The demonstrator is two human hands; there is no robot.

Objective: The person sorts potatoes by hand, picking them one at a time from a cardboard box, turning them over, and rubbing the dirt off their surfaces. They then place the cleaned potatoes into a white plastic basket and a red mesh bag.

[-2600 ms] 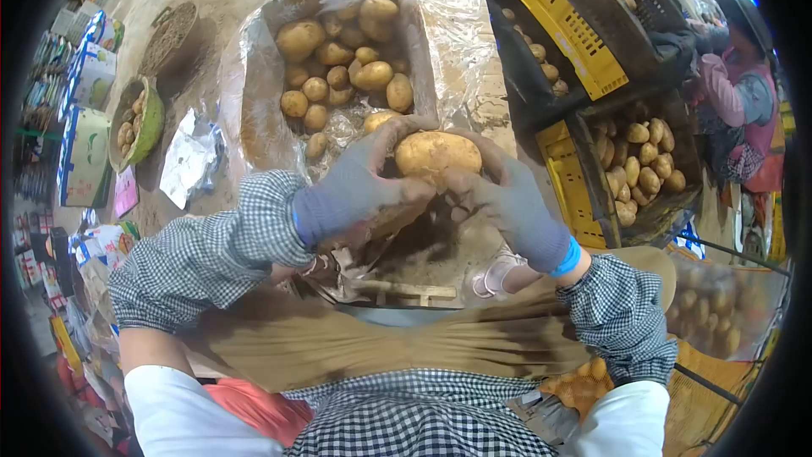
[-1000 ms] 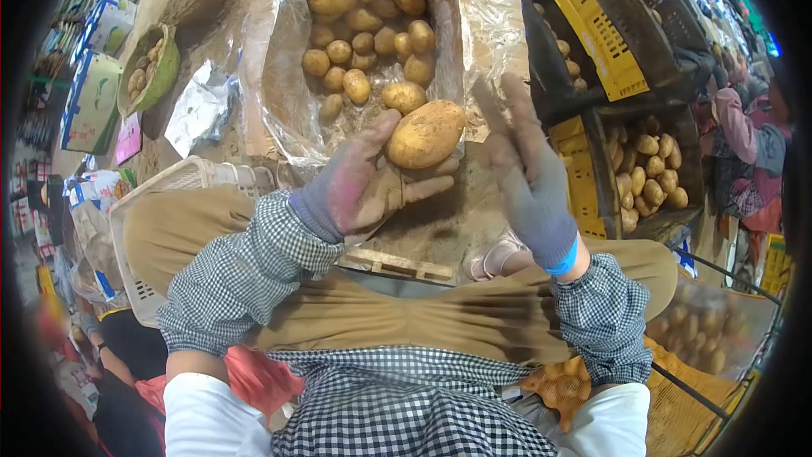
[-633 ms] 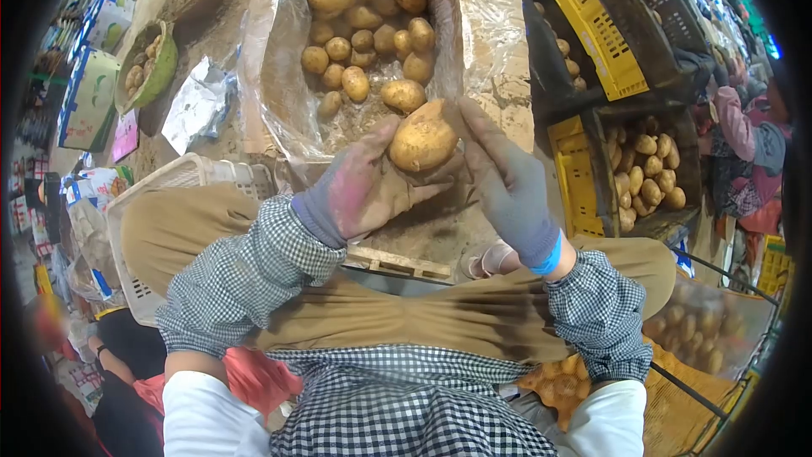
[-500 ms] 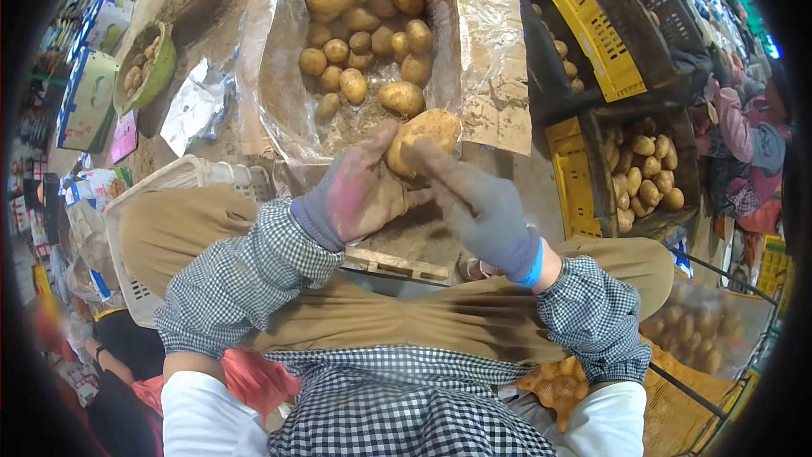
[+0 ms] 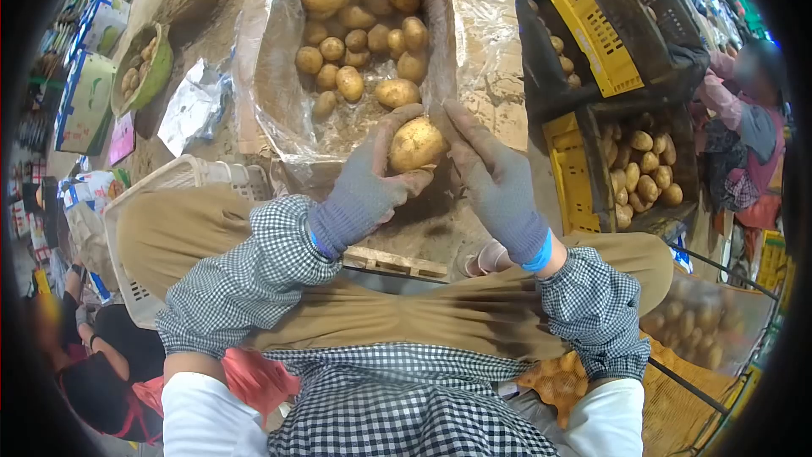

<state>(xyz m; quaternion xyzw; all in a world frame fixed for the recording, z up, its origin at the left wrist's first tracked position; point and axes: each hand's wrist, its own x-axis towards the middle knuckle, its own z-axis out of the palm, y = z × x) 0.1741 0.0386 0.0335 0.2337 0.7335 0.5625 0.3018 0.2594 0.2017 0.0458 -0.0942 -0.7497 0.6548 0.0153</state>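
My left hand [image 5: 364, 186], in a grey-purple glove, is closed round a yellow-brown potato [image 5: 417, 146], thumb below and fingers above it. Beside the potato's right edge is my gloved right hand [image 5: 499, 190], its fingers stretched out and holding nothing. Whether those fingers touch the potato I cannot tell. Just beyond both hands is a cardboard box [image 5: 489, 38] lined with clear plastic. Several loose potatoes [image 5: 348, 82] lie inside it, mostly toward its far end.
At right, a yellow-and-black crate [image 5: 571, 173] contains potatoes, with another yellow-sided crate [image 5: 584, 25] beyond it. A white plastic basket [image 5: 144, 203] stands by my left knee. Green-rimmed basket [image 5: 152, 76] and crumpled plastic [image 5: 193, 110] lie left. People sit at both sides.
The potato has turned in my left hand, whose back now faces up. My right fingers have moved off the potato's top to its right side and straightened.
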